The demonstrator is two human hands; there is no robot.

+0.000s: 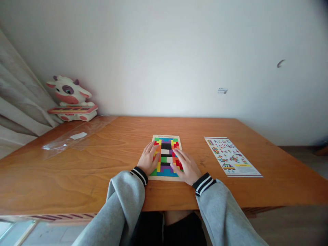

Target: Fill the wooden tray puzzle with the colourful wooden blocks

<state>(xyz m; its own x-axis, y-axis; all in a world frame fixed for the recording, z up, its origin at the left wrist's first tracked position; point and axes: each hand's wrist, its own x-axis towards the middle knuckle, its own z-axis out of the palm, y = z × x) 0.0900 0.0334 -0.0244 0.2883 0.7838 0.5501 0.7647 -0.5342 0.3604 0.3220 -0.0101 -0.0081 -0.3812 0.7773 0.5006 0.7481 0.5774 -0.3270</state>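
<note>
A block puzzle board (166,178) with a pale wooden frame lies flat on the table in front of me. Colored pieces in green, blue, red, yellow, purple, orange, black and white fill the part I can see. My left hand (149,160) rests over the board's left side, fingers stretched out. Across from it, my right hand (188,167) lies over the right edge with its fingers spread. Neither hand grips anything. Parts of the board's two sides are hidden beneath my hands.
A printed sheet (232,157) with colored shapes lies to the right on the brown wooden table (115,147). To the left is a clear plastic bag (63,144) with a white label. A cow-shaped toy keyboard (73,99) stands at the back left by a curtain (23,92).
</note>
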